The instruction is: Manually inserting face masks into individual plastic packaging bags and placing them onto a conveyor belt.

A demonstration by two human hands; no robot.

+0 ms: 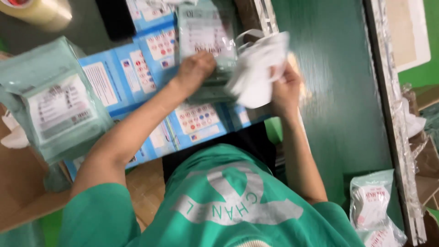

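Between both hands [196, 68], mask [258, 68] tilted.

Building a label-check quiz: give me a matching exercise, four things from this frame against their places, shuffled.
1 white masks
2 tape roll
3 sealed mask packets
4 stack of pale green packs

A top left corner
B in the right hand
C far left, beside the blue cartons
D bottom right, on the green table

Pairs: 1-B, 2-A, 3-D, 4-C
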